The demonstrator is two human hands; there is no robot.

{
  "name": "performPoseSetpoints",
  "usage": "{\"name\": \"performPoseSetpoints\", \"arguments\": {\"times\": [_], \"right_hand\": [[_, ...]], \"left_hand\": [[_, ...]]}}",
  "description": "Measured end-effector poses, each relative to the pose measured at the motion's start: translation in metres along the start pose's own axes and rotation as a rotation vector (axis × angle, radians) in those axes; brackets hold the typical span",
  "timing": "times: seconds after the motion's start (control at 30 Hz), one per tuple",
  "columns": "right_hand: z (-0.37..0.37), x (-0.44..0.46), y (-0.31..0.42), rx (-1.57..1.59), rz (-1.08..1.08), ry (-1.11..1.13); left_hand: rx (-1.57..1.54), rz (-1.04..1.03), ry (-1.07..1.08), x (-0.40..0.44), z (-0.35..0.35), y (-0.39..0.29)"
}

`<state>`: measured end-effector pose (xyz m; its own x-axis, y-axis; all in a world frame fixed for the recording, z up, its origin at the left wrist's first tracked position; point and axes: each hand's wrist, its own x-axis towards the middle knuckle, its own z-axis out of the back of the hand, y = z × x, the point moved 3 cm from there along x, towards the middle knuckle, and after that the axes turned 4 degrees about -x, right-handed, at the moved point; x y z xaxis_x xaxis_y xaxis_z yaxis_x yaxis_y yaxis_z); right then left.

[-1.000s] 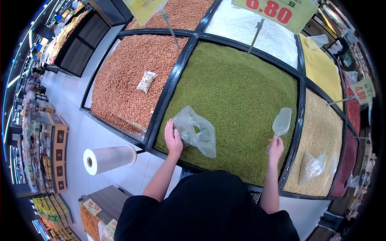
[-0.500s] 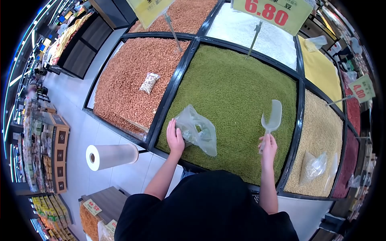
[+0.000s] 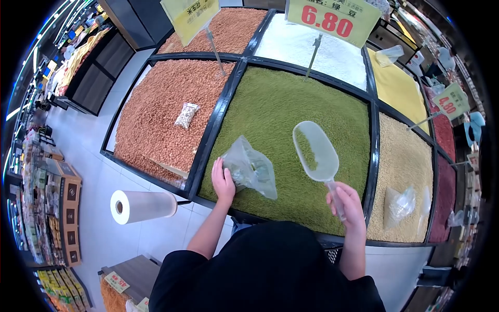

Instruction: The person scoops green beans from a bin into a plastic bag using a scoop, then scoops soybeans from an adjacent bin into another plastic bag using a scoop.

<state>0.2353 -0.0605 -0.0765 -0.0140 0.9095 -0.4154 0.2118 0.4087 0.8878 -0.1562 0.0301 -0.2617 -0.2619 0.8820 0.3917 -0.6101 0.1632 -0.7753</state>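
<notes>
My left hand [image 3: 223, 182] is closed at the left side of a clear plastic bag [image 3: 252, 169], whose mouth gapes toward the right. Green mung beans [image 3: 296, 101] fill the wide bin beneath both hands. A translucent scoop [image 3: 325, 156] is raised over them, its handle gripped in my right hand [image 3: 348, 203]. Inside the scoop, green shows along the left part; whether these are beans in it or the bin seen through it is hard to say. The scoop and the bag are apart.
Left of the mung beans is a bin of peanuts [image 3: 161, 109] with a small bag [image 3: 186, 115] on top. A price sign [image 3: 332, 22] stands at the back. A roll of plastic bags [image 3: 145, 207] sticks out front left. Pale grain [image 3: 403, 156] holds another filled bag [image 3: 400, 205].
My right hand has lifted the scoop and turned it toward the left, nearer the bag. The left hand stays at the bag. The whole view has shifted slightly.
</notes>
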Motion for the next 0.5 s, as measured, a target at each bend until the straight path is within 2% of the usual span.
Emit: {"name": "performPoseSetpoints", "arguments": {"times": [0.17, 0.5], "right_hand": [[-0.017, -0.017, 0.002, -0.105, -0.077, 0.218], [-0.054, -0.009, -0.013, -0.331, -0.170, 0.349]], "left_hand": [[-0.014, -0.008, -0.003, -0.001, 0.000, 0.000], [-0.012, -0.003, 0.007, 0.000, 0.001, 0.002]]}}
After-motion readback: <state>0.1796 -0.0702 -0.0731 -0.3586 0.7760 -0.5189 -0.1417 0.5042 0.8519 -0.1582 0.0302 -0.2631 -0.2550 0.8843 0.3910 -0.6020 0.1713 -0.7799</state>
